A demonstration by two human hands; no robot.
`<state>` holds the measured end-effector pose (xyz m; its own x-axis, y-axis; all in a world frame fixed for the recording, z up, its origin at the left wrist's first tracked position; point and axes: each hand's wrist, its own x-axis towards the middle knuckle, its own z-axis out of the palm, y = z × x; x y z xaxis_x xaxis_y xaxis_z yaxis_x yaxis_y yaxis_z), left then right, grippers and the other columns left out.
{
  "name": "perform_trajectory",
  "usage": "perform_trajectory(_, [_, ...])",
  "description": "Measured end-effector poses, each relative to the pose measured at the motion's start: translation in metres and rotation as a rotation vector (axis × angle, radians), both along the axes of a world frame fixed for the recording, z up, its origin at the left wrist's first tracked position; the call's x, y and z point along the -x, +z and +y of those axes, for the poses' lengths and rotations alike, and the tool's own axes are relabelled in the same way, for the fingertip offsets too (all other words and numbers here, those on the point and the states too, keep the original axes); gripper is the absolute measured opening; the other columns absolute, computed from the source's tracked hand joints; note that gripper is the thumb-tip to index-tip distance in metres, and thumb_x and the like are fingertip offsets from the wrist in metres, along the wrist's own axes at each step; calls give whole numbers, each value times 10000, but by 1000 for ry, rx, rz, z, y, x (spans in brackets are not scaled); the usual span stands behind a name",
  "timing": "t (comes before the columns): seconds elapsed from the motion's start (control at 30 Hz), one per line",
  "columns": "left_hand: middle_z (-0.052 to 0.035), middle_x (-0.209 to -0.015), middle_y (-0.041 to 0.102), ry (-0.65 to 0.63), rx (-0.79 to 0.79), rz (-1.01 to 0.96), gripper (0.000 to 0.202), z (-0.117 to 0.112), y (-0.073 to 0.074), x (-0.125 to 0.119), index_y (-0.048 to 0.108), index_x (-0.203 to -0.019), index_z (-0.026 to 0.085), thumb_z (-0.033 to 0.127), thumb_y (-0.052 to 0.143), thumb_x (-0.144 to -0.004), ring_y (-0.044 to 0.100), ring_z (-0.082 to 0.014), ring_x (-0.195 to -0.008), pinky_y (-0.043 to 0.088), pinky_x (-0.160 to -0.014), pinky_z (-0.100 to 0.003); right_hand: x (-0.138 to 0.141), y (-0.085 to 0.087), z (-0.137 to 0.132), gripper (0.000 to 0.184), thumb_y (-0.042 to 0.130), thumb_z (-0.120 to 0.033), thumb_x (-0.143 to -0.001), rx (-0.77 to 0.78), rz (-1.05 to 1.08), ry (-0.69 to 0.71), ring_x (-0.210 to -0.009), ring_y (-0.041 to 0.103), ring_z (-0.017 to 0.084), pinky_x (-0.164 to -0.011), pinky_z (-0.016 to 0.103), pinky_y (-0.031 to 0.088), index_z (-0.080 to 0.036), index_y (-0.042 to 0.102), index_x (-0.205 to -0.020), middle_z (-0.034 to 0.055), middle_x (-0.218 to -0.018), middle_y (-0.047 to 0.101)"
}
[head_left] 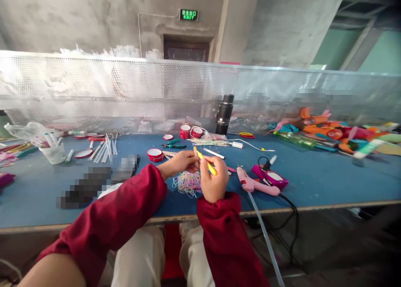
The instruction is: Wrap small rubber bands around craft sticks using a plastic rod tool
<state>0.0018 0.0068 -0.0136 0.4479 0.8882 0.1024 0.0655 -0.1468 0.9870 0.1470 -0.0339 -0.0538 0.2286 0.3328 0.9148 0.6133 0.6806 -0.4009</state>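
Observation:
Above the front part of the blue table, my right hand (214, 178) is closed around a slim yellow pen-like stick (210, 166), which slants up to the left. Its exact kind is not clear. My left hand (183, 161) is closed in a pinch beside the stick's upper end; what lies between its fingertips is too small to make out. Below both hands lies a tangled heap of pastel-coloured thin loops (187, 184). A pink hot glue gun (255, 185), with a long clear glue stick hanging from it, rests to the right of my right hand.
Red-rimmed round pieces (155, 155), green-handled pliers (173, 144) and a black thermos (224, 115) stand or lie behind my hands. A white cup of markers (52, 153) is at left. Colourful soft pieces (335, 130) pile up at right. A perforated metal screen (138, 95) closes the back.

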Motion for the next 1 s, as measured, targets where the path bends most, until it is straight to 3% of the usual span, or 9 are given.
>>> perform_trajectory(0.37, [-28,-775,723,-7,-1,18,407,1,3,6,712,-917,150,518,846,-806,658,-105,-652,513,-648,-225,3,-3,8,164,609,-332,-992,23,-2,13,-811,662,212,-786,339,503,-217,647,-882,51,-843,726])
perform_trajectory(0.63, [-53,-855,739,-16,-42,37,522,5,-5,7,735,-951,146,585,888,-714,683,-145,-722,525,-653,-247,6,-5,13,179,584,-362,-1004,-20,-5,-35,-816,655,231,-798,368,493,-232,649,-899,65,-843,730])
perform_trajectory(0.83, [-36,-704,696,88,-22,47,434,8,-12,4,692,-790,130,523,874,-768,646,-129,-632,521,-658,-263,6,-5,17,154,597,-358,-983,-58,40,-16,-818,671,243,-791,382,509,-238,648,-900,74,-852,741])
perform_trajectory(1.0, [-18,-686,674,135,-35,41,335,5,-7,1,672,-767,128,420,819,-841,617,-103,-605,492,-624,-223,6,-5,21,110,611,-321,-941,-70,75,-7,-779,672,241,-767,380,512,-239,640,-873,70,-831,742])
